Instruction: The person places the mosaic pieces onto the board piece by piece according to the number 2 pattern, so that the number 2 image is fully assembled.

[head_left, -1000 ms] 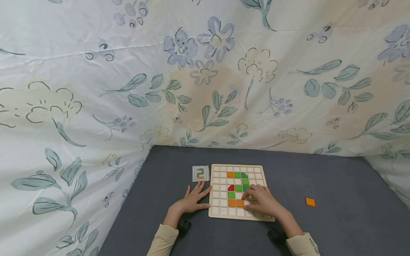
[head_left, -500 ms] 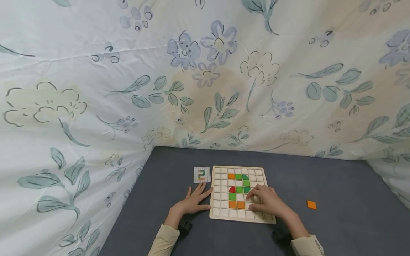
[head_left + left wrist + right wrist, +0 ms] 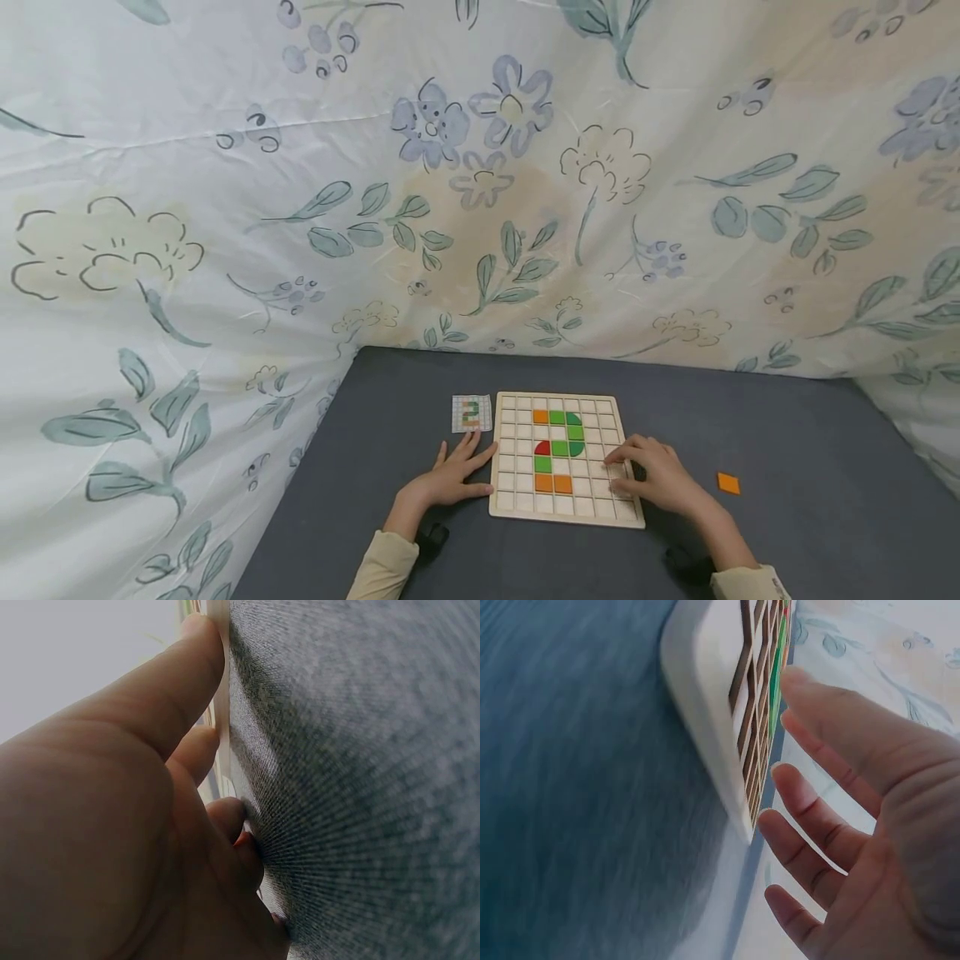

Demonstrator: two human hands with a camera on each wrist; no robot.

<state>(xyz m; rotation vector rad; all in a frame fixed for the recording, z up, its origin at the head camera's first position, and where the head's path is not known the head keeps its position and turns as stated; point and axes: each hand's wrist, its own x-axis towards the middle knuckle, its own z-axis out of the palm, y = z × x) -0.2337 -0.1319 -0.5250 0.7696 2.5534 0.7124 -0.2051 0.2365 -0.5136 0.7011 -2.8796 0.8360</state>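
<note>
A pale wooden grid board (image 3: pixel 525 503) lies on the table, bearing several orange, green and red tiles laid in a shape like a figure 2. My left hand (image 3: pixel 448 479) lies with fingers spread at the board's left side, thumb and a fingertip touching its edge; the left wrist view has this hand (image 3: pixel 97 810) close up against the rim. Over the right part of the grid hovers my right hand (image 3: pixel 660 477), thumb and forefinger apart. In the right wrist view, nothing is between the bent, separated fingers of that hand (image 3: pixel 862 817).
A small printed card (image 3: pixel 471 414) with a coloured grid pattern lies left of the board. One loose orange tile (image 3: pixel 728 483) rests on the dark table (image 3: pixel 795 450) to the right. Floral cloth (image 3: pixel 480 208) hangs behind and at the sides.
My right hand has drawn away to the right from the lower orange tiles, leaving them and the neighbouring cells in view. The left hand stays in place. The head view has shifted slightly.
</note>
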